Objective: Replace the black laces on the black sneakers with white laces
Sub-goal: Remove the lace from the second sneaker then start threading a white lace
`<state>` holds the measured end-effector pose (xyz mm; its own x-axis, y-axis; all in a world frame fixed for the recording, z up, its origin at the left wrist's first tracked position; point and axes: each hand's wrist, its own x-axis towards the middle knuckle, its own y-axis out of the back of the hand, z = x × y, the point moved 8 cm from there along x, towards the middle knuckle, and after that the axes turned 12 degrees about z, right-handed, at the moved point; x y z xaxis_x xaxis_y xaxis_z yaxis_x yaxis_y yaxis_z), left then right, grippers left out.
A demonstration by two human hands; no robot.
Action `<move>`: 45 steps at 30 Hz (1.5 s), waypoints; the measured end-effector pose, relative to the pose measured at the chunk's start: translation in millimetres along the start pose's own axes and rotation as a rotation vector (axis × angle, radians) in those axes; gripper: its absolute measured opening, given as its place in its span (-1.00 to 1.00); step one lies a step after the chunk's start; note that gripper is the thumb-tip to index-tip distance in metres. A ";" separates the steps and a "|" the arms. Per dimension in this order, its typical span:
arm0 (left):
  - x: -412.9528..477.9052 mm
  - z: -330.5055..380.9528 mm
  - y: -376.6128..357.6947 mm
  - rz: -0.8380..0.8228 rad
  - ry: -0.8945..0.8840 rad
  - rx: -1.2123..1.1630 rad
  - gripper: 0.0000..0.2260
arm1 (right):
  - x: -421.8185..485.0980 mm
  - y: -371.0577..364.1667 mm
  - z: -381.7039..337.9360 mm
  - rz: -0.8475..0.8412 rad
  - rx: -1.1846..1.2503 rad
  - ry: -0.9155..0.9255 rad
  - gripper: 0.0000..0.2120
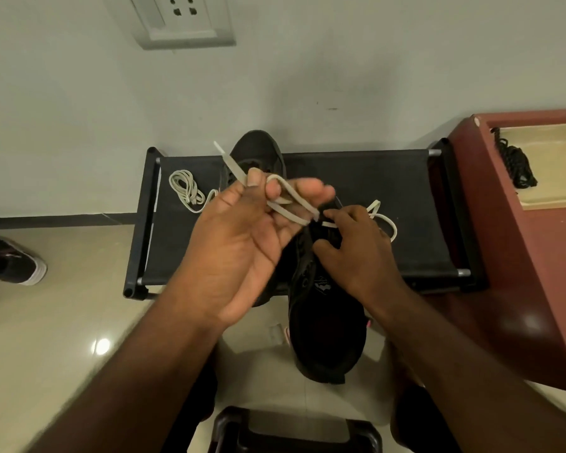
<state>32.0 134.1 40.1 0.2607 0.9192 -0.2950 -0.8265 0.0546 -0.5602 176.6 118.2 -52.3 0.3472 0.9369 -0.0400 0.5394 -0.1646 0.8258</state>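
A black sneaker [327, 322] lies on the front edge of a low black rack [389, 191], heel toward me. A white lace [291, 199] runs through it near the toe. My left hand [239, 243] pinches one end of that lace, held up with its tip pointing away. My right hand [356, 250] rests on the sneaker's eyelet area, fingers pinching the lace there; the other lace end [386, 223] loops out to the right. A second black sneaker [258, 152] stands behind my left hand. A coiled white lace [185, 188] lies on the rack's left side.
Black laces [513, 161] lie bundled in a cream tray [556, 191] on a red-brown table at the right. Another dark shoe [10, 261] sits on the tiled floor at the left. A black stool [294, 429] shows at the bottom, a wall socket [180, 18] at the top.
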 end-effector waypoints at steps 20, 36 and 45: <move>5.4 -48.0 3.2 0.063 -0.362 1.613 -0.52 | 10.3 -12.3 8.9 0.009 0.084 -0.120 -0.53; 36.0 -52.3 -4.7 0.203 -0.324 1.897 -0.83 | -9.5 7.5 3.0 0.068 -0.014 0.079 -0.54; 41.8 -18.7 9.3 0.372 -0.472 1.298 -0.89 | -5.7 7.4 8.5 0.058 -0.029 0.026 -0.55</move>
<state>44.5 165.7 8.1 -0.0432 0.9862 0.1596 -0.7384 -0.1391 0.6598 185.1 109.0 -50.7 0.3569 0.9339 0.0226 0.4967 -0.2102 0.8421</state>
